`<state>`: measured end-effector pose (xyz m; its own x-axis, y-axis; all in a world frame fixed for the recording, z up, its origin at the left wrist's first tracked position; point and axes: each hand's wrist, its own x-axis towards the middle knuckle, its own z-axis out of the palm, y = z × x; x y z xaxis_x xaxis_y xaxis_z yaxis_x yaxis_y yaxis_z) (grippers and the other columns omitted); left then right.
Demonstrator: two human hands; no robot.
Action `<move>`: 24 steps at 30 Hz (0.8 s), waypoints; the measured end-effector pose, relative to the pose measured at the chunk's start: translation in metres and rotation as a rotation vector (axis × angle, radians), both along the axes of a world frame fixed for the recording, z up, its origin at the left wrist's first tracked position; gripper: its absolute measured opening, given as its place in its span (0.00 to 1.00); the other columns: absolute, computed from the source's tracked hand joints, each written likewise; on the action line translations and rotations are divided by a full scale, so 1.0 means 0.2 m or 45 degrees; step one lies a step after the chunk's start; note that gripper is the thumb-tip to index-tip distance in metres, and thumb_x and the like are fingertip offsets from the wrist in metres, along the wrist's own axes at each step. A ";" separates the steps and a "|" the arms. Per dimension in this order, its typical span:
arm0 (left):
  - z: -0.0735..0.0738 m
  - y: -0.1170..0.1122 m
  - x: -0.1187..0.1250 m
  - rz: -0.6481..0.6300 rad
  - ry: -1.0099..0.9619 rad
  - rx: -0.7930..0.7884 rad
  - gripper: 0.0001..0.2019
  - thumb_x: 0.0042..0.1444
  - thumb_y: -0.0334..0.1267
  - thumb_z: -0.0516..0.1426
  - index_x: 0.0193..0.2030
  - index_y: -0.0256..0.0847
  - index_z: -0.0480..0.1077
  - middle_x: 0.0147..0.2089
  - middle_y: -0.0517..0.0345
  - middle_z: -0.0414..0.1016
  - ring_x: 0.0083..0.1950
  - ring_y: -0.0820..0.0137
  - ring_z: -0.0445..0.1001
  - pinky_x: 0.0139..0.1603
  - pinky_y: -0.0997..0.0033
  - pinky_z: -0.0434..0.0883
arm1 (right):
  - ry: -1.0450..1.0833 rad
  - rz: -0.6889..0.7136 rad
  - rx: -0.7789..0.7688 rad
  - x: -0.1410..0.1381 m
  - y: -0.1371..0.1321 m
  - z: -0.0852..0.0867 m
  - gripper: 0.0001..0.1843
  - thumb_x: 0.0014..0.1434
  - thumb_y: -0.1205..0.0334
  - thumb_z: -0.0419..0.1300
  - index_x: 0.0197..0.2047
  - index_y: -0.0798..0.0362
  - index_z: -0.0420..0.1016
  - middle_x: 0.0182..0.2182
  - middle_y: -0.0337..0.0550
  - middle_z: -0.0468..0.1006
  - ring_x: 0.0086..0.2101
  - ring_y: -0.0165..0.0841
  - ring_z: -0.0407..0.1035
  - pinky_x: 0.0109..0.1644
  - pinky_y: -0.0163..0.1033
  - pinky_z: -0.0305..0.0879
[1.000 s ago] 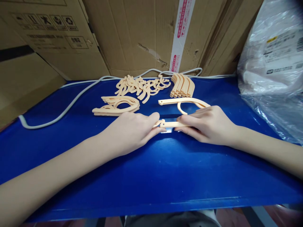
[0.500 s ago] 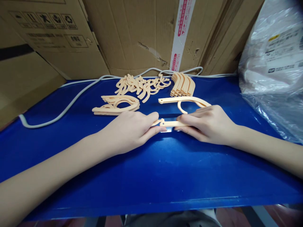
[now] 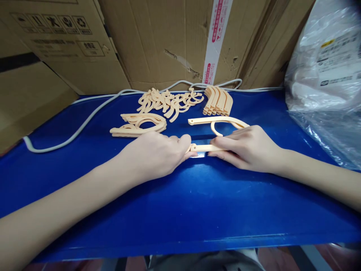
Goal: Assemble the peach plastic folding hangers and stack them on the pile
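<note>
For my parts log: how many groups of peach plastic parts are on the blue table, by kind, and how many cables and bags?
Part in hands: 1
Hanger: 1
Hanger stack: 1
Hook pile: 1
Arm stack: 1
Cable: 1
Bag: 1
Total: 7

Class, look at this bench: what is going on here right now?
A person's left hand and right hand both grip a peach plastic hanger piece, low over the blue table top. A part-built peach hanger with a hook lies just behind it. Farther back lie finished folded hangers, loose small peach hooks and stacked curved peach arms.
</note>
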<state>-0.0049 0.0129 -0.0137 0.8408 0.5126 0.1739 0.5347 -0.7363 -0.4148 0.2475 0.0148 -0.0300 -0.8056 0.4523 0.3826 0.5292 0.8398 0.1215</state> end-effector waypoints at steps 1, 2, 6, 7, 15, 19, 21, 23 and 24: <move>0.00 0.00 0.00 -0.034 -0.004 0.032 0.20 0.72 0.43 0.43 0.30 0.39 0.65 0.20 0.58 0.69 0.17 0.66 0.68 0.20 0.69 0.45 | 0.002 -0.002 -0.017 0.00 0.00 0.00 0.19 0.73 0.53 0.47 0.37 0.53 0.74 0.20 0.34 0.72 0.20 0.27 0.65 0.26 0.34 0.51; 0.00 0.00 -0.01 -0.066 -0.010 0.064 0.20 0.72 0.42 0.44 0.30 0.39 0.65 0.20 0.58 0.69 0.17 0.67 0.68 0.20 0.69 0.45 | 0.007 -0.004 -0.041 0.00 0.00 0.00 0.19 0.73 0.53 0.48 0.37 0.53 0.74 0.19 0.34 0.71 0.20 0.27 0.64 0.26 0.34 0.51; 0.00 -0.01 -0.01 -0.140 -0.039 0.172 0.19 0.71 0.39 0.43 0.30 0.39 0.66 0.21 0.58 0.68 0.18 0.67 0.69 0.20 0.68 0.49 | 0.056 -0.004 -0.169 0.01 0.00 0.00 0.16 0.71 0.53 0.51 0.37 0.52 0.73 0.19 0.33 0.70 0.19 0.26 0.63 0.25 0.33 0.50; 0.00 -0.01 -0.01 -0.137 -0.044 0.184 0.19 0.71 0.39 0.43 0.30 0.39 0.66 0.21 0.58 0.68 0.19 0.66 0.69 0.20 0.68 0.50 | 0.066 -0.004 -0.190 0.01 0.01 0.00 0.16 0.71 0.53 0.51 0.37 0.52 0.73 0.19 0.33 0.70 0.19 0.26 0.63 0.25 0.33 0.50; -0.02 0.01 -0.01 -0.087 -0.100 0.084 0.19 0.72 0.41 0.44 0.31 0.39 0.65 0.21 0.58 0.68 0.19 0.68 0.68 0.21 0.69 0.46 | 0.022 -0.038 -0.162 0.01 0.00 -0.01 0.17 0.72 0.53 0.49 0.37 0.52 0.74 0.20 0.35 0.72 0.21 0.27 0.65 0.26 0.34 0.51; -0.02 0.01 0.00 -0.007 -0.082 -0.045 0.19 0.72 0.45 0.44 0.33 0.38 0.66 0.19 0.59 0.69 0.19 0.68 0.68 0.21 0.69 0.46 | 0.017 -0.036 -0.047 0.01 0.00 -0.01 0.18 0.72 0.53 0.49 0.37 0.52 0.74 0.21 0.35 0.74 0.21 0.27 0.67 0.27 0.35 0.51; 0.00 0.00 0.01 0.064 -0.070 -0.160 0.19 0.72 0.46 0.45 0.34 0.38 0.66 0.20 0.60 0.69 0.20 0.67 0.69 0.22 0.70 0.47 | 0.002 -0.043 0.008 0.01 0.00 0.00 0.19 0.73 0.53 0.48 0.37 0.52 0.74 0.22 0.36 0.75 0.22 0.28 0.68 0.27 0.35 0.51; 0.02 0.00 0.01 0.154 -0.073 -0.316 0.19 0.72 0.47 0.45 0.34 0.39 0.66 0.20 0.61 0.70 0.21 0.67 0.70 0.23 0.70 0.50 | -0.015 -0.051 0.077 0.00 -0.01 0.00 0.19 0.73 0.54 0.48 0.37 0.53 0.74 0.22 0.36 0.76 0.22 0.28 0.69 0.27 0.36 0.52; 0.03 0.00 0.01 0.194 -0.095 -0.409 0.18 0.72 0.46 0.45 0.34 0.39 0.65 0.21 0.61 0.70 0.22 0.67 0.70 0.24 0.71 0.51 | -0.026 -0.054 0.119 0.00 -0.01 0.00 0.19 0.73 0.54 0.48 0.36 0.52 0.74 0.22 0.36 0.76 0.22 0.28 0.69 0.27 0.36 0.53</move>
